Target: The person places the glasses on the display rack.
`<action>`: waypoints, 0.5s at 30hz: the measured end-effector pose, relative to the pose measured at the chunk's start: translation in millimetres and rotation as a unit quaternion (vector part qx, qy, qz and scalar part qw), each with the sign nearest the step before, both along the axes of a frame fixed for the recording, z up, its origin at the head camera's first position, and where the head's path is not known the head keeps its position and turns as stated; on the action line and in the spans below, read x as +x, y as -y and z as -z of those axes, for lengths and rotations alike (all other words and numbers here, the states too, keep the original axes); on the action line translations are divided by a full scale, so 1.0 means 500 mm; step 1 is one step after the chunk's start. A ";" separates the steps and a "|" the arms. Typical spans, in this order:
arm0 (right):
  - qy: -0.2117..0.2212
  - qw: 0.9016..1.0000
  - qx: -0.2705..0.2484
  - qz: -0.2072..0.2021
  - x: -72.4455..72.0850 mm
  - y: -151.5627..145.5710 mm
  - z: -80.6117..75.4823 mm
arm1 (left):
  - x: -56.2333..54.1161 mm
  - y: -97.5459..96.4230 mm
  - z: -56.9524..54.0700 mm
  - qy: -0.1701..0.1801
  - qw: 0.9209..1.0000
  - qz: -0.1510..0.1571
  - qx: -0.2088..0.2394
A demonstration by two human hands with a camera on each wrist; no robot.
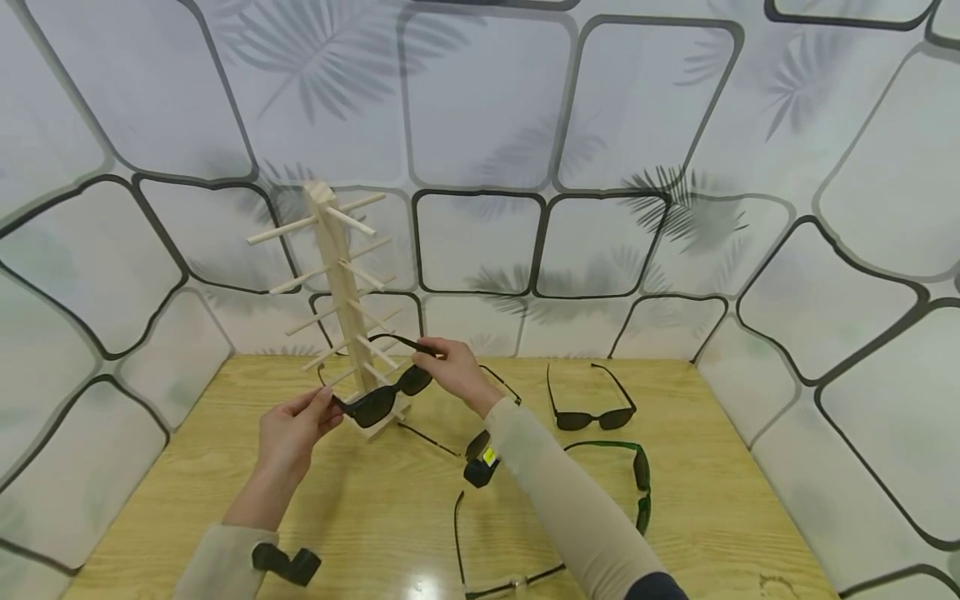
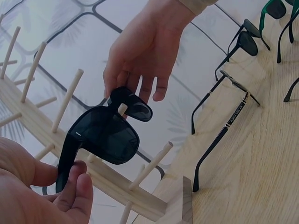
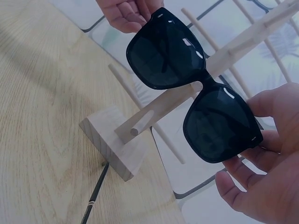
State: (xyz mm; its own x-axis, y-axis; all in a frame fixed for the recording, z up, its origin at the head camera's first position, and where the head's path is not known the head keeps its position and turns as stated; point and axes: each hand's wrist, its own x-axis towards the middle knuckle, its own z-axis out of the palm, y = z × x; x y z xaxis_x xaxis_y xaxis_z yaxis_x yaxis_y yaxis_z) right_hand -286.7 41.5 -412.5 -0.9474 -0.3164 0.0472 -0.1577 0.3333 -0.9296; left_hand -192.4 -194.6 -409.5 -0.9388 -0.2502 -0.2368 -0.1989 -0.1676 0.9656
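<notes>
Both hands hold a pair of black sunglasses (image 1: 375, 407) in front of a wooden peg rack (image 1: 343, 292). My left hand (image 1: 292, 433) pinches the temple by its hinge at the left end, thumb against fingers. At the other end, my right hand (image 1: 459, 375) grips the frame's corner and temple. Dark lenses (image 3: 166, 56) face away from the rack in the right wrist view. In the left wrist view a peg's round tip (image 2: 122, 109) shows at the bridge, between the two lenses. The rack's post stands upright on a wooden base (image 3: 114, 140).
Folded-open sunglasses (image 1: 595, 419) stand at the table's back right. Green-framed sunglasses (image 1: 642, 471) lie nearer, partly behind the right sleeve. Another pair with thin temples (image 1: 431, 439) is beside the rack base, and dark-framed glasses (image 1: 495, 590) lie at the front. Patterned walls enclose the wooden table (image 1: 375, 517).
</notes>
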 end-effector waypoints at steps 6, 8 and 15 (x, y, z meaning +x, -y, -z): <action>0.002 1.000 -0.003 -0.003 0.000 0.000 0.003 | 0.001 0.003 0.001 0.011 1.000 0.006 0.006; 0.002 1.000 -0.004 -0.004 0.000 -0.001 0.003 | 0.001 0.004 0.001 0.014 1.000 0.008 0.009; 0.006 1.000 -0.002 -0.007 -0.001 -0.003 0.010 | -0.001 0.004 0.003 0.022 1.000 0.009 0.016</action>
